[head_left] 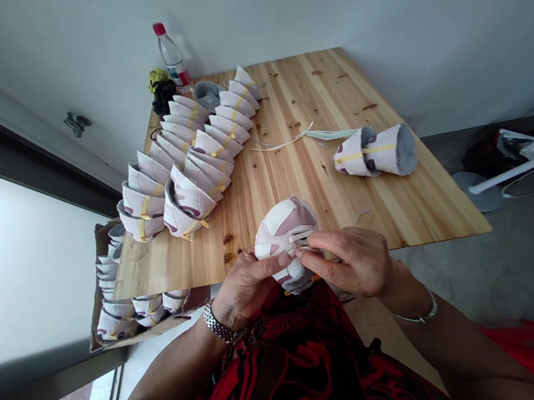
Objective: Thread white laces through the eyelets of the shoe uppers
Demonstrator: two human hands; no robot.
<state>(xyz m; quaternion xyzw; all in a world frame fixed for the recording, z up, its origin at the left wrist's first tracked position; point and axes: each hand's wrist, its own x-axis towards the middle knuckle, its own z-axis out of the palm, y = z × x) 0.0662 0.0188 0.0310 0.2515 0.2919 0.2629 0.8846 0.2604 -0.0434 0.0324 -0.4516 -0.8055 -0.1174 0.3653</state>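
Observation:
A white and mauve shoe upper (278, 222) rests at the front edge of the wooden table, close to my body. My left hand (247, 281) grips its left side, with the thumb lying across the front near the lacing. The fingers of my right hand (352, 257) are pinched on a white shoelace (300, 235) at the eyelets. The lace loops across the opening; where its ends run is partly hidden by my fingers.
Nested rows of shoe uppers (190, 198) tied with yellow bands cover the table's left. Two more uppers (385, 149) lie right, near loose laces (288, 142). A bottle (174, 59) stands at the back. A cardboard box (96, 308) of uppers sits below left.

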